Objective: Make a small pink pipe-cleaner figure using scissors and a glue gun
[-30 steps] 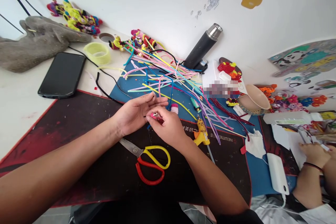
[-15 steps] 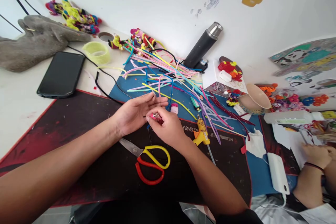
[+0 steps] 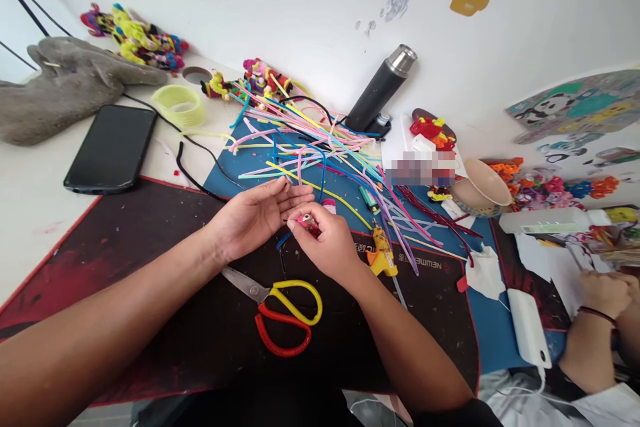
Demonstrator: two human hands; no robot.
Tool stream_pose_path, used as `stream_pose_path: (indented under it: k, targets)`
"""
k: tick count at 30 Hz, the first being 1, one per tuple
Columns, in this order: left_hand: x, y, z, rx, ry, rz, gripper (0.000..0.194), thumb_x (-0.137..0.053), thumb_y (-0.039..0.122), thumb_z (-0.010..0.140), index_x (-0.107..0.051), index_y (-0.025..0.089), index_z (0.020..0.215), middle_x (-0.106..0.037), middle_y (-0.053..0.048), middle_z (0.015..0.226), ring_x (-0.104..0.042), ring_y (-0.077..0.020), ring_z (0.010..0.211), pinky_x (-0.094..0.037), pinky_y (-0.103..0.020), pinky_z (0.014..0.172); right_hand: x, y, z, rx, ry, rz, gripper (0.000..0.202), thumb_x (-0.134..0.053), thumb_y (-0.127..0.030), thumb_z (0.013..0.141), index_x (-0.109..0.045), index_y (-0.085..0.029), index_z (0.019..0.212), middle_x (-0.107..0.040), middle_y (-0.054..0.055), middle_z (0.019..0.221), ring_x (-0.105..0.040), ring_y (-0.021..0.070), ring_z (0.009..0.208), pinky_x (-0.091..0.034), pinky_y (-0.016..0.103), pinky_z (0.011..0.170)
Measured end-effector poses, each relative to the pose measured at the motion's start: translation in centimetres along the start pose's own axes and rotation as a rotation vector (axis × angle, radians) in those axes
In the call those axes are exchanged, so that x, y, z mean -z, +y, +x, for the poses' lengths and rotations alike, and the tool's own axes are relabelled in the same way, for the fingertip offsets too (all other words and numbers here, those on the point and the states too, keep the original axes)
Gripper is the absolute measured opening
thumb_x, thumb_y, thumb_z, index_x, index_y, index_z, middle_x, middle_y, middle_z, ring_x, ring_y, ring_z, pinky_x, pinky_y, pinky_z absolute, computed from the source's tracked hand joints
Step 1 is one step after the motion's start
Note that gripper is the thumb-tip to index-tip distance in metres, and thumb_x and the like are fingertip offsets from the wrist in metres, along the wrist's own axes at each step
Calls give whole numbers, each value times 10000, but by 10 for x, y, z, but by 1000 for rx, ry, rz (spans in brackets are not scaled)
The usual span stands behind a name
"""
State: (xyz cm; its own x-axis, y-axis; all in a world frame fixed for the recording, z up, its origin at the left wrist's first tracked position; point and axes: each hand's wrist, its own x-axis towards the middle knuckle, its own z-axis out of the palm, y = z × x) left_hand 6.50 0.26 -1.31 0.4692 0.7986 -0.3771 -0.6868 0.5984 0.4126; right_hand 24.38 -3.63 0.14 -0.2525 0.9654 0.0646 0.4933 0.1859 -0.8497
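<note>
Red and partly hidden, a small piece (image 3: 309, 221) sits pinched in the right hand (image 3: 329, 241), just beside the upturned left hand (image 3: 250, 220), its thumb apart from its fingers. Yellow-and-red-handled scissors (image 3: 257, 291) lie nearby on the dark mat (image 3: 200, 333).

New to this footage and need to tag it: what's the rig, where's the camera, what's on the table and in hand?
There is no machine: these are a person's bare hands, seen by a camera worn on the head, looking forward and down. The left hand is open, palm up; the right hand pinches a small red item, too hidden to identify. Scissors lie on the dark mat nearby. Beyond are a yellow glue gun and fuzzy coloured stems; a phone lies at picture left. Another person's hand shows at picture right.
</note>
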Motion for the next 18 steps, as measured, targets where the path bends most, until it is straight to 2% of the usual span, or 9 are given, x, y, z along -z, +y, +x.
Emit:
stream_pose_path:
  k: [5,11,14,18]
  targets:
    - [-1,7,1,-52,45,-4,260,-628,218,1083,-780,149,884,-838,-187,1216,-790,-279,1207,-637,-405,1093,13,3,-5,-77,42,-26,158,-665,-398,966,-731,-254,961,-784,13,824,-691,184,673,-517,292,663]
    - [-3,15,1,-119,88,29,273,-632,185,1076,-768,149,843,-838,-137,1018,-809,-235,998,-680,-339,919,25,12,-14,-129,84,-54,184,-673,-418,973,-744,-249,959,-735,1,783,-592,162,594,-447,283,595]
    - [2,19,3,-137,73,84,209,-715,223,1046,-771,133,865,-804,-108,952,-778,-208,879,-672,-299,818,30,13,-18,-146,91,-72,201,-671,-432,979,-754,-249,981,-751,12,828,-586,164,607,-442,285,601]
    - [10,27,7,-218,55,117,158,-821,252,990,-747,145,900,-751,-50,900,-721,-163,811,-645,-260,771,36,12,-21,-170,91,-86,219,-661,-444,983,-759,-249,986,-752,10,812,-557,162,573,-424,291,589]
